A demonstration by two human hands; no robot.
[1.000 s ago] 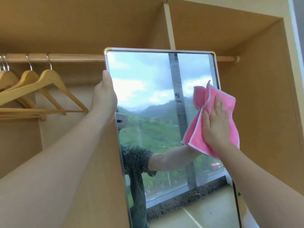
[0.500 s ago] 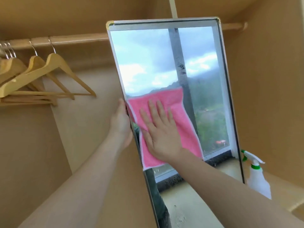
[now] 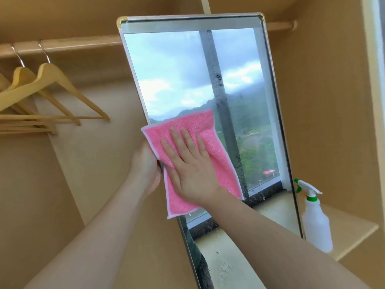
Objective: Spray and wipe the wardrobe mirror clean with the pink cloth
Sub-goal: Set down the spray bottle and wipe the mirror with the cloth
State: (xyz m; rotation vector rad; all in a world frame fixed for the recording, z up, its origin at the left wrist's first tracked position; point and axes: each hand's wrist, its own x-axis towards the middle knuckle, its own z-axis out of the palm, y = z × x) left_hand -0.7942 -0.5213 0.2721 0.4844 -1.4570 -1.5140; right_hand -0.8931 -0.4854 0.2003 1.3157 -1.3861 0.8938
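The tall framed mirror [image 3: 187, 65] stands tilted inside the wooden wardrobe and reflects sky, hills and a window frame. A pink cloth [image 3: 208, 130] lies flat against the glass near its left edge, at mid height. My right hand [image 3: 191, 165] presses on the cloth with the fingers spread. My left hand [image 3: 145, 163] grips the mirror's left edge just behind the cloth. Droplets and smears show on the lower glass. A white spray bottle [image 3: 316, 222] with a green nozzle stands on a shelf to the right of the mirror.
Several wooden hangers [image 3: 48, 84] hang from the rail [image 3: 62, 45] at the upper left. A light wooden shelf [image 3: 352, 232] juts out at the lower right under the bottle. Wardrobe walls close in on both sides.
My right hand has swept the cloth from the mirror's right side across to its left edge. My left hand has slid down the frame. The view has tilted down, bringing the spray bottle in.
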